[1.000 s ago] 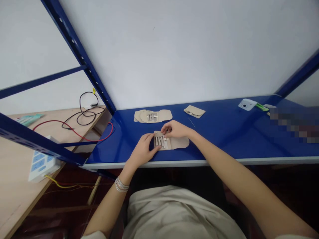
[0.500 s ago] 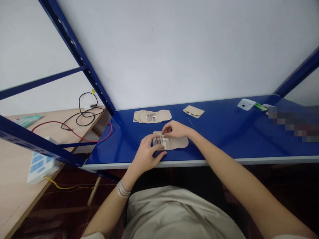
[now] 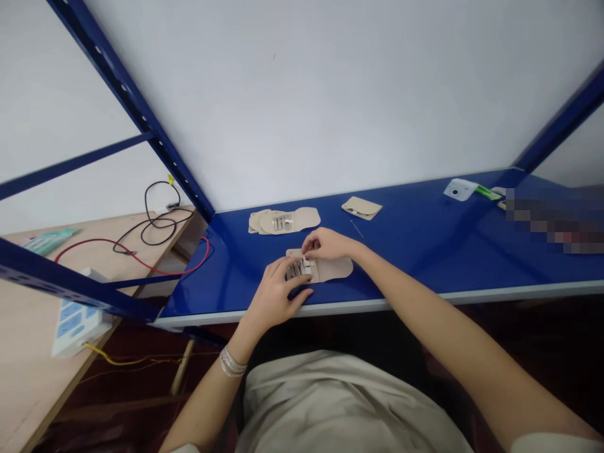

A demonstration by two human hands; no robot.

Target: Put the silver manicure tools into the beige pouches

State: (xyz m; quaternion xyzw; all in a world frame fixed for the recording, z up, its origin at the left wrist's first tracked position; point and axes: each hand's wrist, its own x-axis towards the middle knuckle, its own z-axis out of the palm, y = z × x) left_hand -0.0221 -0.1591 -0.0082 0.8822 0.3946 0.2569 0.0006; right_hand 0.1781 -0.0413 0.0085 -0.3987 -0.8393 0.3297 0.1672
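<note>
An open beige pouch (image 3: 333,269) with small metal tools in its loops lies on the blue shelf (image 3: 425,251) near the front edge. My left hand (image 3: 276,292) rests on the pouch's left end, fingers spread flat over the tools. My right hand (image 3: 325,244) is curled over the pouch's upper edge, fingertips pinched at one of the small metal tools. A thin metal needle (image 3: 356,228) lies on the shelf just right of my right hand.
A stack of open beige pouches (image 3: 283,221) lies further back, and a folded one (image 3: 361,207) to its right. A small white box (image 3: 460,189) sits far right. A wooden table (image 3: 28,352) on the left carries cables (image 3: 155,229) and a power strip (image 3: 73,321).
My left hand has slid right from the pouch's end onto the tools, fingers spreading. My right hand stays pinched at the pouch's top. The view has tilted slightly.
</note>
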